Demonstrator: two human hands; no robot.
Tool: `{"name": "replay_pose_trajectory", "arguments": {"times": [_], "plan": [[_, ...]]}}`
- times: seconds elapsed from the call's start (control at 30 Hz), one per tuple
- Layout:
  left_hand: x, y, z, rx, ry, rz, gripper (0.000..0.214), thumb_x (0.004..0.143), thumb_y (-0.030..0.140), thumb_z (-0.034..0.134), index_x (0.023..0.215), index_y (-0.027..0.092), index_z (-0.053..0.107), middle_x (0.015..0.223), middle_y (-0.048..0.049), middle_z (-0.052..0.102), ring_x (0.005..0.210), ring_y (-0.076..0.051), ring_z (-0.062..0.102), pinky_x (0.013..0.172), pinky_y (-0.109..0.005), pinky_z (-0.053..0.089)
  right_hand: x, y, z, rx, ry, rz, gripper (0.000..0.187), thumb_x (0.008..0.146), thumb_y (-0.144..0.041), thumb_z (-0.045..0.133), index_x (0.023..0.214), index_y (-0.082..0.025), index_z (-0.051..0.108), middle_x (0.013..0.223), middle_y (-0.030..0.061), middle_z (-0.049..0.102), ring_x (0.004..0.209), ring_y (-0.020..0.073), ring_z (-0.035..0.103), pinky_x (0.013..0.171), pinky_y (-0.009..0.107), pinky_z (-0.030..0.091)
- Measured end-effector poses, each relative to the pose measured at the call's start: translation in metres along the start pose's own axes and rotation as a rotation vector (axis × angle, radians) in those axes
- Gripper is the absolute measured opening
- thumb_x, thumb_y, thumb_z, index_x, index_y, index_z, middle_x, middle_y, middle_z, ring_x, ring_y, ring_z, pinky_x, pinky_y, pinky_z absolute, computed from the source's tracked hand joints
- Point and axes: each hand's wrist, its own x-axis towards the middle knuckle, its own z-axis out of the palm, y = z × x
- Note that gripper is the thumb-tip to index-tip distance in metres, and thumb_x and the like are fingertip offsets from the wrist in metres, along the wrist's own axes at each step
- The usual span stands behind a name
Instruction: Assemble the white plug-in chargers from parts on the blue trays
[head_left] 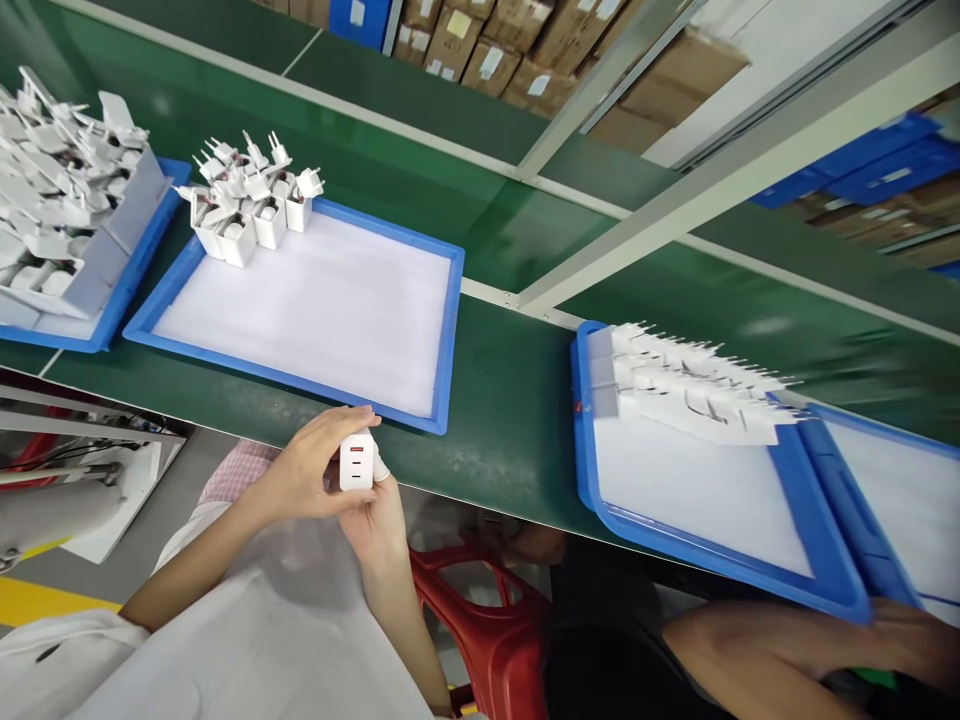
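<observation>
Green bench (510,400) runs across the view, with cardboard boxes (480,45) stacked behind it.

Three blue-rimmed trays with white liners sit on the bench:
- Middle tray (444,330): mostly bare. A small cluster of white chargers (247,205) stands in its far left corner, prongs up.
- Left tray (139,275): holds a loose heap of charger parts (52,190).
- Right tray (583,450): carries a row of chargers (690,385), blurred. Another blue tray (840,490) overlaps its right edge.

Red plastic stool (487,630) sits below the bench edge. A co-worker's arm (780,645) reaches in at lower right, under the right tray.

Left hand (300,475) and right hand (379,520) meet just in front of the bench edge, near the middle tray's front rim. Both hold one white wall charger (356,463), clear of the bench, with its port face towards the camera. Left fingers (341,420) are curled over its top and side. Right fingers are closed narrow against it from beneath.
</observation>
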Motion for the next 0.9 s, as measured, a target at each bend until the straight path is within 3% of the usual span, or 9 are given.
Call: {"name": "replay_pose_trajectory", "arguments": {"times": [0.13,0.27,0.33,0.4,0.47,0.53,0.6,0.7,0.9], "plan": [[0.001,0.001,0.001,0.019,0.014,-0.016,0.072,0.081,0.033,0.073,0.144,0.024,0.037,0.134,-0.0125,0.058,0.125,-0.028,0.054,0.106,-0.046,0.045,0.000,0.004,0.005,0.179,0.015,0.134,0.024,0.073,-0.041,0.075,0.081,-0.021,0.064,0.090,0.0028,0.069,0.090,0.0185,0.067,0.076,0.029,0.060],[0.002,0.000,-0.003,0.036,-0.043,0.032,0.074,0.083,0.040,0.072,0.145,0.024,0.036,0.138,-0.0128,0.055,0.130,-0.028,0.050,0.112,-0.046,0.038,-0.002,0.008,0.007,0.211,0.057,0.142,0.031,0.069,-0.045,0.078,0.080,-0.020,0.063,0.090,0.0032,0.069,0.092,0.0192,0.067,0.083,0.030,0.058],[0.001,-0.004,-0.007,0.037,-0.086,0.059,0.073,0.086,0.046,0.068,0.147,0.023,0.035,0.143,-0.0137,0.051,0.134,-0.029,0.046,0.114,-0.046,0.037,0.001,-0.005,0.000,0.216,0.110,0.048,0.035,0.067,-0.048,0.079,0.081,-0.020,0.063,0.093,0.0038,0.069,0.092,0.0194,0.067,0.084,0.031,0.057],[-0.001,-0.013,-0.011,0.086,-0.114,0.036,0.067,0.090,0.046,0.062,0.147,0.022,0.035,0.145,-0.0131,0.048,0.135,-0.029,0.045,0.112,-0.045,0.039,0.004,-0.036,-0.016,0.172,0.215,-0.218,0.037,0.068,-0.051,0.077,0.082,-0.020,0.061,0.093,0.0039,0.069,0.091,0.0186,0.066,0.084,0.033,0.056],[-0.005,-0.026,-0.017,0.170,-0.120,-0.013,0.055,0.094,0.040,0.057,0.143,0.023,0.042,0.141,-0.0105,0.053,0.129,-0.027,0.052,0.108,-0.043,0.045,0.002,-0.082,-0.046,0.045,0.403,-0.620,0.037,0.073,-0.053,0.072,0.083,-0.020,0.058,0.091,0.0037,0.067,0.087,0.0176,0.065,0.081,0.033,0.056],[-0.010,-0.039,-0.024,0.235,-0.120,-0.056,0.041,0.095,0.038,0.055,0.133,0.024,0.053,0.131,-0.0077,0.061,0.119,-0.025,0.059,0.097,-0.039,0.053,-0.007,-0.132,-0.083,-0.159,0.687,-1.057,0.037,0.075,-0.053,0.068,0.086,-0.020,0.055,0.090,0.0028,0.065,0.081,0.0162,0.063,0.075,0.032,0.055],[-0.015,-0.051,-0.029,0.256,-0.118,-0.070,0.034,0.095,0.040,0.054,0.124,0.024,0.060,0.124,-0.0066,0.065,0.112,-0.024,0.063,0.089,-0.036,0.058,-0.019,-0.176,-0.121,-0.469,1.024,-1.258,0.038,0.080,-0.055,0.060,0.091,-0.020,0.051,0.091,0.0043,0.063,0.074,0.0160,0.061,0.069,0.031,0.053],[-0.019,-0.061,-0.030,0.263,-0.098,-0.036,0.031,0.095,0.041,0.053,0.120,0.024,0.064,0.120,-0.0061,0.068,0.109,-0.025,0.065,0.090,-0.037,0.058,-0.032,-0.214,-0.161,-1.031,1.349,-1.044,0.037,0.087,-0.050,0.048,0.100,-0.016,0.052,0.089,0.0108,0.063,0.074,0.0211,0.062,0.070,0.036,0.052],[-0.022,-0.065,-0.025,0.306,-0.033,0.062,0.028,0.094,0.039,0.056,0.116,0.026,0.066,0.114,-0.0035,0.071,0.105,-0.024,0.068,0.092,-0.039,0.058,-0.019,-0.230,-0.187,-1.358,1.374,-0.755,0.025,0.079,-0.025,0.053,0.097,-0.010,0.061,0.093,0.0190,0.063,0.083,0.0300,0.061,0.084,0.046,0.045]]}}
